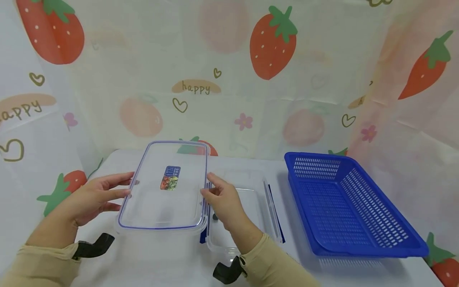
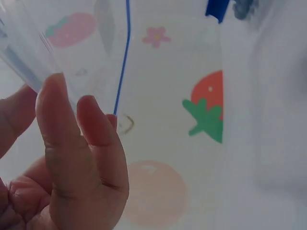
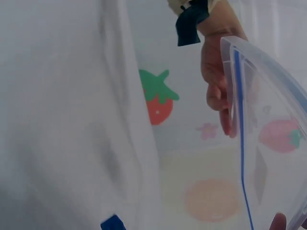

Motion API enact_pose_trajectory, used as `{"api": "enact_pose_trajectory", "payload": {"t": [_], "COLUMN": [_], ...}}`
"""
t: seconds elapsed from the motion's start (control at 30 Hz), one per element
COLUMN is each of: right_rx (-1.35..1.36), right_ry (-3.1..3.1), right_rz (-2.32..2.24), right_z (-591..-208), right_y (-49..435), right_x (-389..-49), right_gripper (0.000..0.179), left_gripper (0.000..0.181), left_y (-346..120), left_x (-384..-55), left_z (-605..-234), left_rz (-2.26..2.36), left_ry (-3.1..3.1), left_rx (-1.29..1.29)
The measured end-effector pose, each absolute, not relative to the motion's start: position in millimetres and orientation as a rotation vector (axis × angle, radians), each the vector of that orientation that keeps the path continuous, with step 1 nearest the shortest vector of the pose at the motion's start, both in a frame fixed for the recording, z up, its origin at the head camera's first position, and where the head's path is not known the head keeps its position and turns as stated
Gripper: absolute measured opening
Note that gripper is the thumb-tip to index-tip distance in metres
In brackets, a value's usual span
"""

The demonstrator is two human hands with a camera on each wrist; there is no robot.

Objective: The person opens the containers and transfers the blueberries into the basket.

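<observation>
A clear plastic lid [image 1: 150,207] with a blue sealing line and a small picture label is held up, tilted, between both hands. On its left edge, the fingertips of my left hand [image 1: 95,197] grip it, with the fingers spread; the left wrist view shows this hand [image 2: 79,163] below the lid's clear edge [image 2: 96,62]. My right hand [image 1: 229,203] pinches the opposite edge between thumb and forefinger. Beneath and beside the right hand lies a clear plastic box [image 1: 254,207] with dark blue clips along its sides, partly covered by the lid and hand.
A blue perforated basket [image 1: 322,207] stands to the right on the white table [image 1: 150,263]. A small dark round thing [image 1: 215,217] shows at the box's left side. Strawberry-printed cloth [image 1: 229,119] hangs behind and at both sides. A black wrist mount [image 1: 94,246] sticks out from the left sleeve.
</observation>
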State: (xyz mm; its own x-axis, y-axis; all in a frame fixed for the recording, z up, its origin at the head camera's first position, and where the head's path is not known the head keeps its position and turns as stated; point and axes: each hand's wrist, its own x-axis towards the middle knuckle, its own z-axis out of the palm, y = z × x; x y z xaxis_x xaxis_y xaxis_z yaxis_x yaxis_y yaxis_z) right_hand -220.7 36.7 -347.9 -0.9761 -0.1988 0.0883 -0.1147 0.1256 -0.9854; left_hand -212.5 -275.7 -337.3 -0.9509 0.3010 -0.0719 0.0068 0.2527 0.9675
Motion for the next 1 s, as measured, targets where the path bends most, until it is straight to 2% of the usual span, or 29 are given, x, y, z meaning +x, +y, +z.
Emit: {"api": "enact_pose_trajectory", "payload": {"t": [0.53, 1.0], "right_rx": [-0.198, -0.12], "right_ry": [2.362, 2.371], "right_rz": [-1.984, -1.957], "right_z": [-368, -411], "right_y": [-20, -61], "right_x": [-205, -201], "right_gripper": [0.051, 0.051], "left_gripper": [0.047, 0.042], "left_y": [-328, -363], "left_x": [-200, -196], "left_z": [-381, -406], "left_rz": [1.86, 1.726], "left_ry": [2.185, 2.241], "left_rx": [0.335, 0.098]}}
